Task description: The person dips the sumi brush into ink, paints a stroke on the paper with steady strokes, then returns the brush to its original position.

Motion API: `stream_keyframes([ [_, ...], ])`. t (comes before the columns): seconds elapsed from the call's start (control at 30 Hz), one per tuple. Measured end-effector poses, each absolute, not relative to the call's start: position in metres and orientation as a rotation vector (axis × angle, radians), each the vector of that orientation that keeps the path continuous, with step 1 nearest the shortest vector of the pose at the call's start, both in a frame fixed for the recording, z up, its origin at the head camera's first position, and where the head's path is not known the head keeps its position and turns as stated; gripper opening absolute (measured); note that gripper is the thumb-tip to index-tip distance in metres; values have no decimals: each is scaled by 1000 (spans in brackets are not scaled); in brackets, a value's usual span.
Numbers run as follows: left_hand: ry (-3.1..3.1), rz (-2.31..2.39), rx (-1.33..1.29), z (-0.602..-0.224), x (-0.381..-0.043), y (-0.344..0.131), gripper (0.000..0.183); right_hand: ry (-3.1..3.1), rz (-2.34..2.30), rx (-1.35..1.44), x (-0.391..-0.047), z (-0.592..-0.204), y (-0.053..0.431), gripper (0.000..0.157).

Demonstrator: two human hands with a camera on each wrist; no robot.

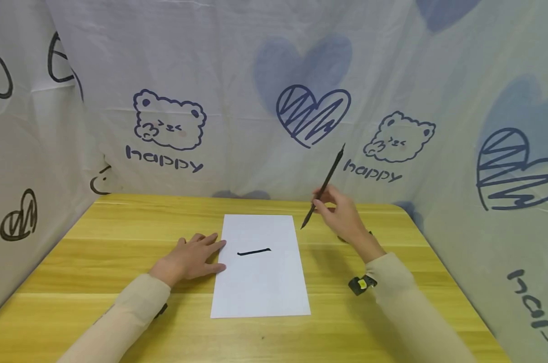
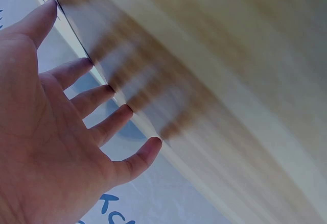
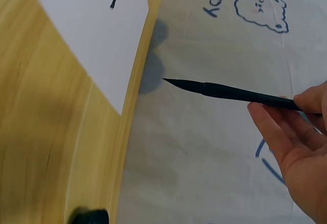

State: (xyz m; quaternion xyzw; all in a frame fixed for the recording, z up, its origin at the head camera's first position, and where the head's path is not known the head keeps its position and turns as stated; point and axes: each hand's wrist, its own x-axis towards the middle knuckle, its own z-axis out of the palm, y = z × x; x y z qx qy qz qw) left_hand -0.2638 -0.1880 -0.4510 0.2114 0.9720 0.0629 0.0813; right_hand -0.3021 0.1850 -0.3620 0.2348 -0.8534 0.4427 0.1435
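A white sheet of paper (image 1: pixel 260 287) lies on the wooden table, bearing one short black stroke (image 1: pixel 254 251) across its upper half. My left hand (image 1: pixel 194 257) rests at the sheet's left edge, fingers spread, with fingertips touching the paper and the table. In the left wrist view the palm of that hand (image 2: pixel 56 117) shows, holding nothing. My right hand (image 1: pixel 339 212) pinches a dark writing brush (image 1: pixel 329 176) between thumb and fingers, right of the paper. The brush (image 3: pixel 230 92) is tilted, its pointed tip in the air, apart from the sheet.
The yellow wood-grain table (image 1: pixel 119 227) is bordered by pale cloth (image 1: pixel 237 101) printed with hearts, bears and lettering at the back and sides. A small black device with a yellow mark (image 1: pixel 362 285) sits at the right wrist.
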Motion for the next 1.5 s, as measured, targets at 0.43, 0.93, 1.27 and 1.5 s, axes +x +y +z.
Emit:
stream_keyframes([
  [0.43,2902,197,648,-450,-263,-188,77,-2446,1045,708,-307,-366,246,18],
  [0.93,2900,200,630,-450,-261,-189,76,-2467,933,879,-307,-387,298,23],
  [1.27,2914,200,636,-451,-261,-188,75,-2385,675,959,-308,-401,318,27],
  [1.5,2916,197,637,-449,-260,-188,75,-2316,567,1070,-310,-414,334,36],
])
